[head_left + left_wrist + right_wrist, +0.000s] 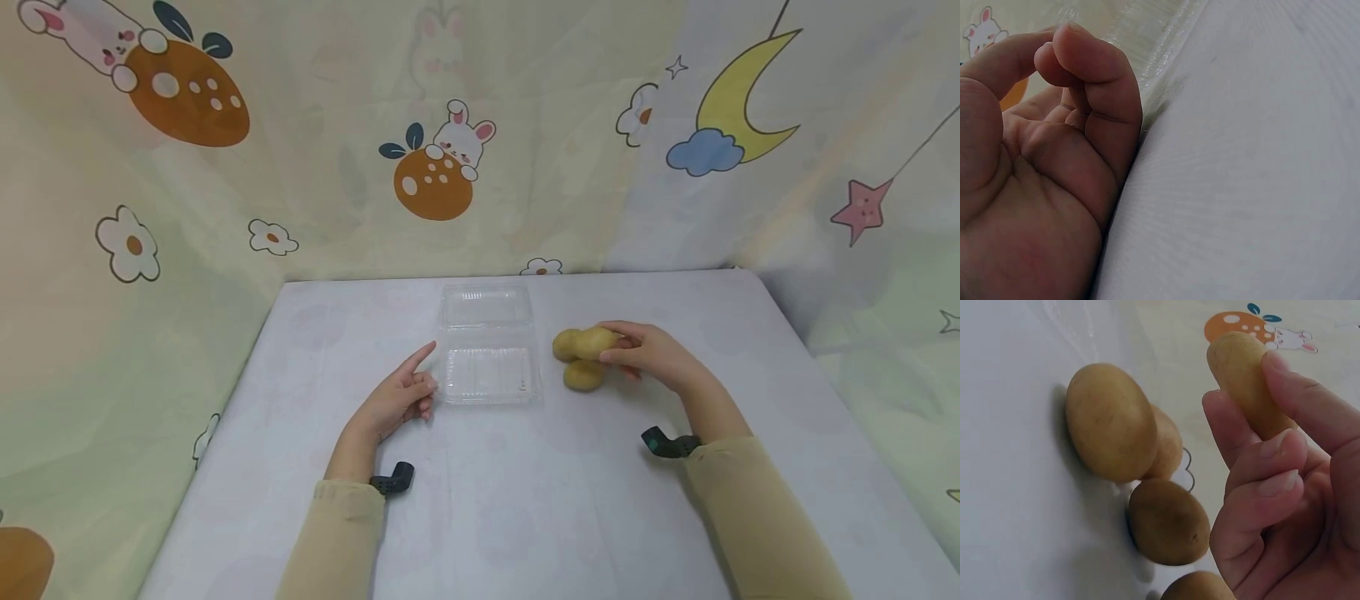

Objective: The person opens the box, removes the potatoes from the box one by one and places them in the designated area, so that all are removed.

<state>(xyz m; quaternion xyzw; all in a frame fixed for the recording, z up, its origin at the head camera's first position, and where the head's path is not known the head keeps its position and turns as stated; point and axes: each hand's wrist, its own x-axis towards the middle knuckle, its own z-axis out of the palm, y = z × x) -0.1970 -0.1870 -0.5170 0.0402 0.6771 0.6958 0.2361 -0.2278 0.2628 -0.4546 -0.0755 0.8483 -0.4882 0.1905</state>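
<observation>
Thumb and fingers of the right hand (pixel 637 350) pinch a potato (pixel 1241 375), raised above the table in the right wrist view. More potatoes lie beneath and beside it, among them a front potato (pixel 583 376) and a left potato (pixel 566 345); the fingers partly cover the group. Beside the left edge of a clear plastic clamshell box (pixel 487 375) is the left hand (pixel 400 397). Its index finger points forward while the other fingers bend loosely. Whether a fingertip touches the rim cannot be made out. The box lies unfolded, its lid (pixel 486 307) at the back.
A white-covered table (pixel 480 500) carries everything. Behind it and at the sides hangs a printed cloth (pixel 330 167) with rabbits and flowers. Dark wrist devices sit on both wrists, a left device (pixel 394 479) and a right device (pixel 670 444).
</observation>
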